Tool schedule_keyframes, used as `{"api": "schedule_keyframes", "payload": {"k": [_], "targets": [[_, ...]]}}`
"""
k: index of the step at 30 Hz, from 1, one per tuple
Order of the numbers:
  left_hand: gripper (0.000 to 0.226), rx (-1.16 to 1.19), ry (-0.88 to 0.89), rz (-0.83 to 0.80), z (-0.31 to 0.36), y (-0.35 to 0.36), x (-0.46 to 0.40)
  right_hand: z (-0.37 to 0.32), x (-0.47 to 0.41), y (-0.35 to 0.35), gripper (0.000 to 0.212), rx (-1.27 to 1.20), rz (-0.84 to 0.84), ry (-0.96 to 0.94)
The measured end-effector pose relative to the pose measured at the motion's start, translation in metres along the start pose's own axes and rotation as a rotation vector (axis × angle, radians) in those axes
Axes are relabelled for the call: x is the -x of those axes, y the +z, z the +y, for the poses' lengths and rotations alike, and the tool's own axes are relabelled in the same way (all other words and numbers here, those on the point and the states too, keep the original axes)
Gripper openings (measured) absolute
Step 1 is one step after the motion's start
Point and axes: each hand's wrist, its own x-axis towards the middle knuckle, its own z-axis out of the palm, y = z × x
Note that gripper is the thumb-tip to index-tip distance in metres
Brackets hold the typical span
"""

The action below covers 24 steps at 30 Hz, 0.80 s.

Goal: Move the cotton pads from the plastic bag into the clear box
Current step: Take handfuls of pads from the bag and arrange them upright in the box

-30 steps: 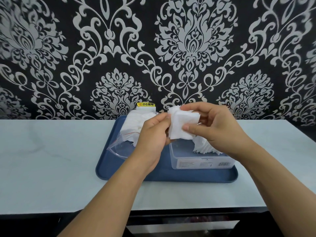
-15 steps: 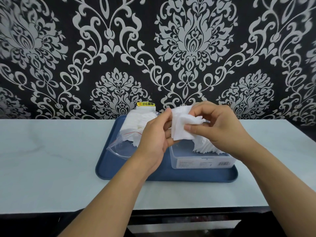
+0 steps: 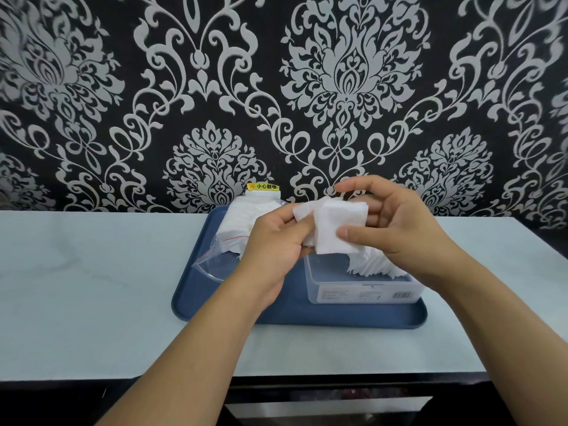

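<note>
Both grips clamp one small stack of cotton pads (image 3: 333, 229), left hand (image 3: 273, 241) and right hand (image 3: 396, 229) pinching it above the clear box (image 3: 362, 290) on the blue tray (image 3: 307, 315) near the counter's (image 3: 92, 287) back edge.

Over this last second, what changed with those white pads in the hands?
The right hand swung its cotton pads from upright to flatter, its upper fingers lifting off so the thumb pins them. The left hand keeps pinching their left edge. Plastic bag, clear box and tray stayed put.
</note>
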Motion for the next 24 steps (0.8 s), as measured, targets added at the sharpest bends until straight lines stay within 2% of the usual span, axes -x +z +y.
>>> {"api": "schedule_keyframes", "payload": {"k": [3,9,13,14,16,17,20,22,24], "targets": [[0.021,-0.041,0.028,-0.029,0.001,0.001,0.002,0.001,0.0,-0.001,0.057,0.003,-0.007,0.033],[0.024,-0.081,0.015,-0.031,0.0,0.002,0.0,0.002,0.001,-0.002,0.053,0.009,0.045,0.056],[0.041,-0.016,0.024,-0.052,0.0,0.01,0.003,0.005,-0.002,0.003,0.056,0.063,0.148,0.031],[0.038,-0.034,0.051,-0.059,-0.002,0.013,0.003,0.006,-0.002,0.004,0.057,0.104,0.164,0.026],[0.02,-0.066,0.109,-0.024,-0.007,0.017,0.002,0.007,-0.004,0.008,0.062,0.176,0.184,0.02],[0.018,-0.068,0.128,0.002,-0.011,0.017,0.001,0.005,-0.003,0.011,0.066,0.131,0.196,0.028],[0.022,-0.047,0.139,0.031,-0.017,0.021,-0.002,0.002,-0.007,0.026,0.065,-0.257,0.331,0.153],[0.028,-0.043,0.134,-0.004,-0.019,0.027,0.001,0.001,-0.009,0.041,0.058,-0.261,0.394,0.226],[0.031,-0.08,0.145,-0.058,-0.022,0.032,0.003,0.006,-0.01,0.052,0.071,-0.138,0.387,0.266]]}}
